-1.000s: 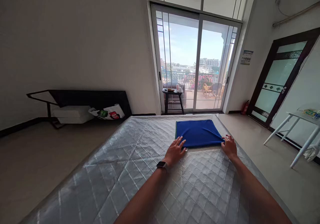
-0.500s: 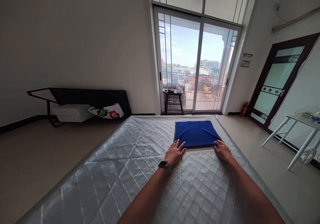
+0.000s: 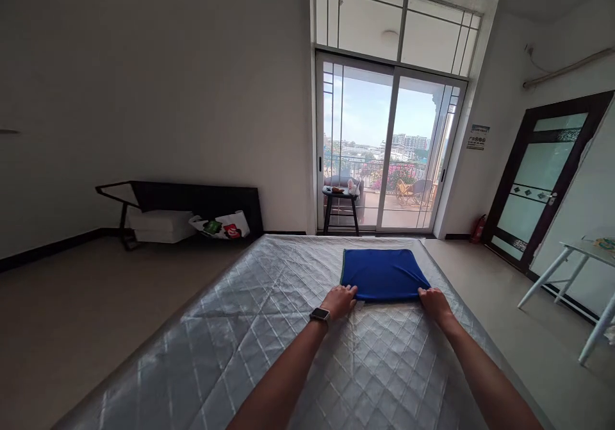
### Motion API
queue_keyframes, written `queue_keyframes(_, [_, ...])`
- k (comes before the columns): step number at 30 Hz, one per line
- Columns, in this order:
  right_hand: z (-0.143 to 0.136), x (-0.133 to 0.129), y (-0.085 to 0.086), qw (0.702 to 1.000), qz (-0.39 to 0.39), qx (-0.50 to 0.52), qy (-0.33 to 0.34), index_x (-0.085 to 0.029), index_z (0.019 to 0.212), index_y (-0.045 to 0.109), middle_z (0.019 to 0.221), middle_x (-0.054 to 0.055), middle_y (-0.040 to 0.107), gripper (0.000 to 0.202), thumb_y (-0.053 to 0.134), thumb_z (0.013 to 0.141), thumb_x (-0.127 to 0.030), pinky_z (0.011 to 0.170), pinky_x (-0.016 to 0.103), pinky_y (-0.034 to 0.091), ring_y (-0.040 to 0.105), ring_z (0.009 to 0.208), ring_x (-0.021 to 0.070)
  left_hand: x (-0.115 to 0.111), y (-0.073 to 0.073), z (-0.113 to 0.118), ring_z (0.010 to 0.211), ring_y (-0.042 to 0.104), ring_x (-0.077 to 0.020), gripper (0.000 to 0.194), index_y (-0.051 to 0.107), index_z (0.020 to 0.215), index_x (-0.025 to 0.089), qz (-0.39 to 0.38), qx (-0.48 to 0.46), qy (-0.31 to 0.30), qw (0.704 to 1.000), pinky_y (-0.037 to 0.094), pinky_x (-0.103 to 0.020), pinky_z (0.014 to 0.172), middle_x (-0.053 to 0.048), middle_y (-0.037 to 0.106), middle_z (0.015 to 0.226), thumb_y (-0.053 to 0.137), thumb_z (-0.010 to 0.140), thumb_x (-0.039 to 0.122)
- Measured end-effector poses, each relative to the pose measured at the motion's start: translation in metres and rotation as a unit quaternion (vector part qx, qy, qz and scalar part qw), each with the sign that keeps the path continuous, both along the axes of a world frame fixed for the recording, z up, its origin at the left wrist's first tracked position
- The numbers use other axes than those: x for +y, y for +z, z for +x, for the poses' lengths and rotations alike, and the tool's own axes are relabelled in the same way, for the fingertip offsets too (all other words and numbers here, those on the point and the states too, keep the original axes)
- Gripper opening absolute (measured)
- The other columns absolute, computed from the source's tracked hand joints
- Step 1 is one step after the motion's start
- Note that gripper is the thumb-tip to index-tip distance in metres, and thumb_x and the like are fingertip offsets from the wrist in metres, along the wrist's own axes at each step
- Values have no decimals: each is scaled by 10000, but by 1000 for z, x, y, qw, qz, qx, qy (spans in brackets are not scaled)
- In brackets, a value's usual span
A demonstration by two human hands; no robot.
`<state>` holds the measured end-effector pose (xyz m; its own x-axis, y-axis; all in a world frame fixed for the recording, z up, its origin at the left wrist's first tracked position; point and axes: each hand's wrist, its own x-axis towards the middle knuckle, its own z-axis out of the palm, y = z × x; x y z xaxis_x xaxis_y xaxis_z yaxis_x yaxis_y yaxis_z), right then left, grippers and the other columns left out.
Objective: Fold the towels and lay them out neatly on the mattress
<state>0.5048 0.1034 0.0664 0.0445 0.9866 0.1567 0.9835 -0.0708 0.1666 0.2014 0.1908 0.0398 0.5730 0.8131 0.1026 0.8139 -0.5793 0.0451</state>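
Observation:
A blue folded cloth (image 3: 384,273) with a green edge on its left side lies on a silvery quilted mattress (image 3: 269,327). At its near left corner, my left hand (image 3: 339,300) is closed on the fabric, fingers curled; a dark watch (image 3: 319,315) sits on that wrist. My right hand (image 3: 435,303) pinches the near right corner, where small creases run into the cloth. The near edge stretches between both hands. Most of the cloth rests flat on the mattress.
A black stool (image 3: 340,209) stands before the sliding glass door (image 3: 358,148). Along the left wall is a black bench-like frame (image 3: 202,199) with a white box (image 3: 161,226) and a printed bag (image 3: 221,226). A white table (image 3: 589,250) stands at right.
My fingers, spread flat on the near corners before, have curled and closed on the cloth. The whole view has tilted upward a little, so the scene sits lower.

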Motion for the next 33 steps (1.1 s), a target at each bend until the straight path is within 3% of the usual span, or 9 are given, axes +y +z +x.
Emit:
queue_keyframes(5, [-3,-5,2,999,29,-23,11,-149,978,691,909,158,759,255,489,894,-18,845,312,499,727,939,249,-8,4,0,1028,681,-251,317,593,1103,184,18,-23,-2,1000,511,-399,918,-147,713,1071,423,879,38])
queue_keyframes(8, [-4,-22,11,998,63,-16,13,-163,1072,672,1037,141,751,273,481,908,-59,870,309,508,710,1002,238,-23,13,-11,1001,674,-248,244,598,1016,183,29,-52,-3,998,518,-392,912,-127,705,1022,448,873,54])
queue_keyframes(11, [-4,-51,29,991,117,45,48,-193,1137,650,1099,104,739,283,466,929,-138,874,312,535,704,1013,221,-48,31,-37,994,659,-224,151,592,971,196,38,-83,-16,996,516,-355,908,-89,694,1018,494,884,122])
queue_keyframes(14, [-5,-87,57,972,131,141,136,-211,1173,646,1124,93,733,313,431,946,-206,891,355,556,701,1013,225,-83,59,-75,872,656,-173,172,599,1026,201,17,-139,-33,990,513,-289,808,-38,698,961,481,902,183])
queue_keyframes(17, [-10,-127,96,947,89,232,206,-227,1183,671,1151,87,732,351,407,967,-309,914,376,551,701,1012,231,-122,99,-116,704,600,-124,217,645,1021,201,-94,-236,-62,965,474,-230,676,19,675,802,495,892,291])
queue_keyframes(21, [-30,-181,157,928,-5,308,211,-241,1153,724,1067,62,761,453,461,950,-549,858,342,547,704,944,238,-173,161,-164,670,556,-122,360,718,954,184,-237,-272,-60,931,424,-213,599,26,652,733,632,793,495])
queue_keyframes(26, [-58,-240,222,914,-109,339,194,-237,979,780,760,12,736,548,663,751,-721,632,269,509,644,685,186,-235,226,-207,698,575,-146,425,763,919,219,-309,-232,-64,920,426,-215,617,35,674,720,813,620,516])
queue_keyframes(30, [-71,-271,244,908,-139,332,216,-258,819,771,649,-3,676,444,692,748,-689,549,250,455,580,591,154,-273,256,-225,648,540,-130,380,776,922,242,-285,-218,-70,931,402,-213,596,33,672,715,705,749,573])
queue_keyframes(33, [-75,-274,240,914,-132,308,229,-267,796,757,666,-2,686,437,649,788,-691,561,253,452,591,610,160,-279,259,-232,610,498,-116,409,761,876,236,-261,-193,-73,943,384,-214,588,38,638,686,590,833,605])
